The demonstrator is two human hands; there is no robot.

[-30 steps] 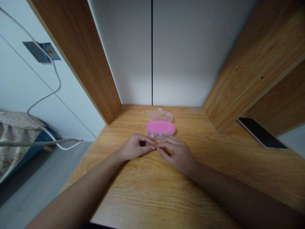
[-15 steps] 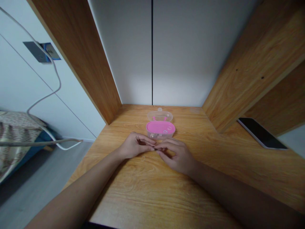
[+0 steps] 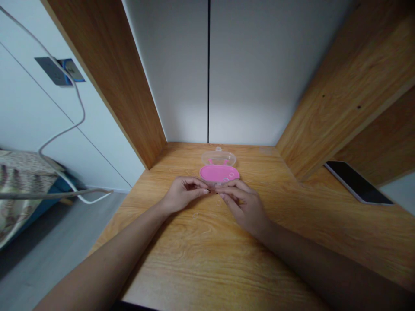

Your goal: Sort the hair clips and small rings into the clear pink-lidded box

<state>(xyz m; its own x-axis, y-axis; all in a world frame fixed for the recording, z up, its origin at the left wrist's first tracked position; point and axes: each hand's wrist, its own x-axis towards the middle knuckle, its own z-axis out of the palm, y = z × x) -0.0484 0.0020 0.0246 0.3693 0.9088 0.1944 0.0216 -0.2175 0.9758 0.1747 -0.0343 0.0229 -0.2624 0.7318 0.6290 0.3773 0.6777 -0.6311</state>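
My left hand [image 3: 185, 193] is closed in a pinch, thumb against fingers, just in front of a clear plastic case with a pink tray [image 3: 214, 172]. Facing it from the right, my right hand [image 3: 244, 201] also pinches. A tiny dark bit shows at the fingertips, too small to make out. The case's clear lid [image 3: 218, 158] stands open behind the tray. Two small pale rings lie at the tray's right end. On the wooden table, one thin clear ring [image 3: 218, 203] lies below my fingertips and another clear ring [image 3: 195, 215] lies nearer me.
A phone-like dark slab [image 3: 358, 182] lies on the right side of the table [image 3: 207, 268]. Wooden panels rise at both sides, with a pale wall [image 3: 181, 86] behind. A white cable [image 3: 79, 108] hangs at the left, beyond the table edge.
Both hands have shifted slightly away from me, up against the case's front. A second thin ring now shows on the table under the fingertips. The dark bit between the fingers shows less.
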